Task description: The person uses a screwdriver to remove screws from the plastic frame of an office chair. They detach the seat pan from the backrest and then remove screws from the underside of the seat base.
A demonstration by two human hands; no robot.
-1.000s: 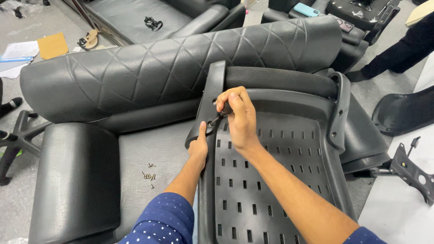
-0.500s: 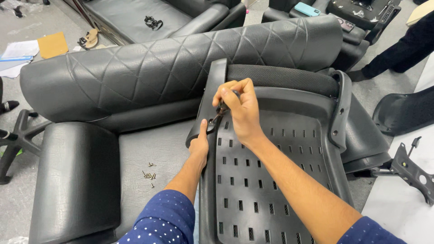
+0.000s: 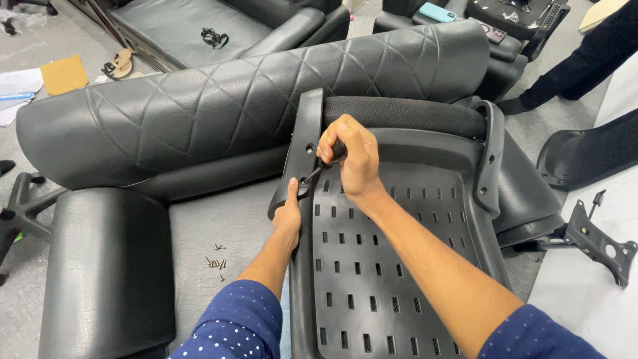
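Observation:
A black plastic chair seat base (image 3: 392, 259) with rows of slots lies upside down on a black leather sofa (image 3: 219, 106). A black armrest bracket (image 3: 304, 143) stands along its left edge. My left hand (image 3: 288, 211) grips the lower end of that bracket. My right hand (image 3: 351, 158) is closed around a dark screwdriver (image 3: 318, 167), whose tip sits at a hole in the bracket. A second armrest bracket (image 3: 490, 156) runs along the seat's right edge.
Several loose screws (image 3: 216, 260) lie on the sofa cushion left of my arm. A metal chair mechanism (image 3: 595, 236) sits on a white surface at right. A chair wheel base (image 3: 20, 206) stands at left. Another person's dark sleeve (image 3: 578, 63) reaches in at top right.
My right hand has rotated on the screwdriver and dropped slightly against the bracket. The left hand keeps its grip. The view has shifted a little.

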